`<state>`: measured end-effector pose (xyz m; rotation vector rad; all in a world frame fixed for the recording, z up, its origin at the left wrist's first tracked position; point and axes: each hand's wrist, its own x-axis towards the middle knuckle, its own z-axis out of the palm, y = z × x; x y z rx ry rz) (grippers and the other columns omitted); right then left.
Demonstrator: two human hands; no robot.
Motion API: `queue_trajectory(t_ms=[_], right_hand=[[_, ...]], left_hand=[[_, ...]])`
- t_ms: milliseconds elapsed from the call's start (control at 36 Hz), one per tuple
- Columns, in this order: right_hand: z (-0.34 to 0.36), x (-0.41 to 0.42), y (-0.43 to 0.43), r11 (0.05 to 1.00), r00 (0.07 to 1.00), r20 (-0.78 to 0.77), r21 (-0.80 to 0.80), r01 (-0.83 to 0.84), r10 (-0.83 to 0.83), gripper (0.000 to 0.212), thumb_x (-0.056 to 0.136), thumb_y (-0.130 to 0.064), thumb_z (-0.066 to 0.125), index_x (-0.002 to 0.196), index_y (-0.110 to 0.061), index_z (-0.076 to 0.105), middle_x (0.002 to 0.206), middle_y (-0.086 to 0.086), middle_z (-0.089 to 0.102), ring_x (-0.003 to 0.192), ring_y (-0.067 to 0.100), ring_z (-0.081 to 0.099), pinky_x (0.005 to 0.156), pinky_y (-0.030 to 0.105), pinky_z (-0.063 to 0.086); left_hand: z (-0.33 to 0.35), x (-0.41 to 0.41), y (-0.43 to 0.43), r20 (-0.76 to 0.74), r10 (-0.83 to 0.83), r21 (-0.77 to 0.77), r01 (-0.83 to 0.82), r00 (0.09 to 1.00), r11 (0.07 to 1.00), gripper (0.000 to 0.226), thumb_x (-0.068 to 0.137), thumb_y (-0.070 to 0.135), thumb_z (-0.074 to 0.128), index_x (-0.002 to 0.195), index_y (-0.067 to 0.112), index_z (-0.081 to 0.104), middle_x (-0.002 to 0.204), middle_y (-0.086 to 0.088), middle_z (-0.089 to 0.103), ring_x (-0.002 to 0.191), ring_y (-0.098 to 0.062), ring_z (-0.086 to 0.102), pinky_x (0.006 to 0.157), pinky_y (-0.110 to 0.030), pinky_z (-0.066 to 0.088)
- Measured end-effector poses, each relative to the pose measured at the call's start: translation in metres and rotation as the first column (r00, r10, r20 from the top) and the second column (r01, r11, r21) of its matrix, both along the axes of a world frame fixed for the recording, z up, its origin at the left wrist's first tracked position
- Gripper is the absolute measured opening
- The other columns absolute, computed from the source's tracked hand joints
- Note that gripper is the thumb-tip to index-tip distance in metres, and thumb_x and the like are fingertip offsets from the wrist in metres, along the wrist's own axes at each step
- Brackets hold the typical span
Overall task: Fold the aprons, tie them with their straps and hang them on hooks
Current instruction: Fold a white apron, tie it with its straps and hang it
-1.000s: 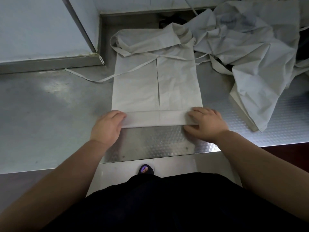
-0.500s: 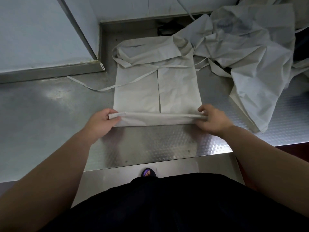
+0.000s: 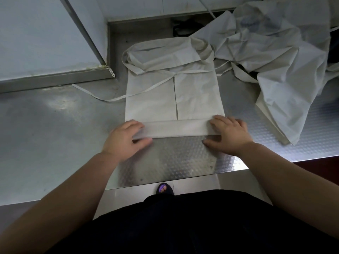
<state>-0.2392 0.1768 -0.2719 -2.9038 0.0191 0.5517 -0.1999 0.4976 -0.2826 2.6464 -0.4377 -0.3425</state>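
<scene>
Right hand (image 3: 229,136) is flat and relaxed, fingers spread on top of the right end of the folded band (image 3: 176,127), thumb stretched out on the bare metal just below it. It's pressing, not gripping. Left hand (image 3: 124,138) sits on the other end of that band, fingers bent over the top and thumb running along the near edge. It's a bit blurry there, so I honestly can't tell if it's pinching the cloth or just pushing it down.

The band is the near edge of the apron (image 3: 152,99), turned up on itself. The rest of the apron lies flat on the steel surface (image 3: 55,136), folded into a long narrow rectangle with both sides meeting at a seam down the middle. Its far end is bunched and rumpled. One strap (image 3: 110,97) trails across the left half and off onto the surface to the left.

To the right, near the apron's far corner, there's a crumpled heap of more aprons (image 3: 275,57) with loose straps poking out. A pale panel (image 3: 40,33) with a metal sill sits at the back left. Down below the surface edge you can see a foot (image 3: 163,188) in a dark sandal with purple nails, and dark clothing (image 3: 183,226).
</scene>
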Motion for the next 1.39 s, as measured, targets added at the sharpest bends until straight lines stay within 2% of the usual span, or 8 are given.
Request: queue_trajectory(t_ms=[111,222,417,694,861,1056,1222,1389], right_hand=[[0.001,0.006,-0.002,1.0,0.994,0.107,-0.025,0.002,0.001,0.05,0.087,-0.056,0.05,0.125,-0.024,0.054,0.134,0.001,0.053,0.127,0.024,0.04,0.105,0.033,0.016],[0.007,0.009,0.0,0.999,0.992,0.124,-0.012,0.03,-0.029,0.045,0.092,-0.056,0.038,0.105,-0.018,0.06,0.104,0.006,0.068,0.105,0.027,0.054,0.096,0.034,0.025],[0.024,0.01,-0.005,0.905,0.953,-0.176,0.31,0.291,-0.246,0.065,0.069,-0.053,0.075,0.122,-0.023,0.051,0.124,0.006,0.056,0.105,0.021,0.053,0.082,0.026,0.04],[0.002,0.011,0.003,0.759,0.83,-0.03,0.386,0.524,-0.557,0.042,0.093,-0.027,0.056,0.128,-0.011,0.039,0.098,0.008,0.055,0.092,0.028,0.054,0.07,0.029,0.035],[-0.006,0.004,0.009,0.946,0.937,0.135,0.046,0.321,-0.324,0.031,0.097,-0.029,0.045,0.123,-0.013,0.052,0.13,0.014,0.046,0.117,0.035,0.041,0.087,0.039,0.038],[-0.002,-0.007,0.006,0.999,1.0,-0.027,0.034,0.015,-0.014,0.073,0.081,-0.064,0.053,0.144,-0.032,0.031,0.154,-0.004,0.025,0.14,0.025,0.022,0.113,0.038,0.013],[0.008,-0.002,0.002,0.999,0.992,0.121,0.024,0.038,-0.04,0.061,0.081,-0.071,0.038,0.108,-0.022,0.061,0.104,0.003,0.068,0.108,0.027,0.055,0.101,0.036,0.026],[0.023,-0.006,-0.003,0.958,0.983,-0.078,0.221,0.181,-0.168,0.063,0.072,-0.053,0.072,0.122,-0.021,0.051,0.118,0.007,0.062,0.109,0.029,0.057,0.087,0.031,0.043]], left_hand=[[0.008,0.005,0.002,-0.065,-0.02,0.101,0.027,0.998,0.995,0.089,0.051,0.078,0.047,0.121,0.023,0.059,0.126,0.005,0.055,0.117,-0.017,0.051,0.101,-0.039,0.041],[0.015,0.012,0.003,-0.03,0.007,0.002,-0.007,1.0,1.0,0.054,0.058,0.053,0.045,0.096,0.025,0.07,0.098,0.007,0.068,0.095,-0.018,0.062,0.082,-0.027,0.047],[0.017,0.021,0.008,-0.454,0.246,-0.23,-0.379,0.857,0.896,0.003,0.085,0.021,0.068,0.083,0.02,0.066,0.067,0.007,0.061,0.064,-0.008,0.054,0.059,-0.018,0.038],[0.001,0.006,-0.005,-0.054,0.463,-0.071,-0.466,0.885,0.882,0.027,0.087,0.014,0.061,0.113,0.011,0.056,0.115,-0.012,0.059,0.106,-0.031,0.055,0.084,-0.032,0.041],[-0.009,-0.007,-0.002,0.227,0.172,-0.026,-0.171,0.958,0.985,0.037,0.076,-0.002,0.051,0.104,0.013,0.07,0.118,-0.011,0.059,0.11,-0.033,0.048,0.092,-0.046,0.043],[0.003,-0.01,0.003,-0.02,0.018,0.062,-0.016,1.0,0.998,0.082,0.06,0.074,0.054,0.121,0.019,0.06,0.125,0.003,0.053,0.114,-0.018,0.053,0.097,-0.042,0.043],[0.007,-0.006,0.01,-0.039,0.076,-0.045,-0.078,0.996,0.996,0.052,0.061,0.051,0.052,0.104,0.024,0.066,0.107,0.008,0.061,0.101,-0.017,0.059,0.089,-0.032,0.046],[0.015,0.004,0.018,-0.358,0.253,-0.245,-0.352,0.899,0.903,0.005,0.085,0.025,0.068,0.081,0.023,0.07,0.057,0.019,0.059,0.053,0.004,0.048,0.051,-0.009,0.033]])
